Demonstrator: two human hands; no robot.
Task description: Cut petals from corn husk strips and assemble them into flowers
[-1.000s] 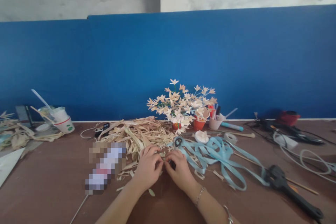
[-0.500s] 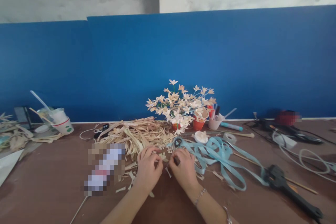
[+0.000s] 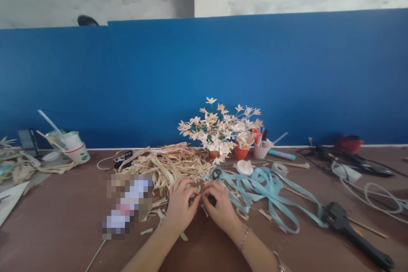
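Observation:
My left hand [image 3: 182,206] and my right hand [image 3: 219,204] meet fingertip to fingertip over the brown table [image 3: 76,204]. Both are closed in a pinch. Whatever lies between the fingers is too small or hidden to name. Just beyond them spreads a heap of dry, straw-coloured husk strips [image 3: 172,159], with small scraps [image 3: 146,231] scattered around the left hand. Light blue ribbon [image 3: 267,187] lies in loose loops to the right of my right hand. Behind the heap stand pale flowers [image 3: 212,125] on thin stems, in small pots.
At right lies a black tool with a long handle [image 3: 357,233], near white cables [image 3: 376,191]. A white cup [image 3: 76,153] stands at left. A white roll of tape [image 3: 279,168] sits behind the ribbon. A blurred-out phone-like object [image 3: 127,206] lies left. A blue partition [image 3: 143,85] closes the back.
My hands have come together, so the fingertips now meet where a gap showed before. The top of a dark-haired head has appeared above the partition at left.

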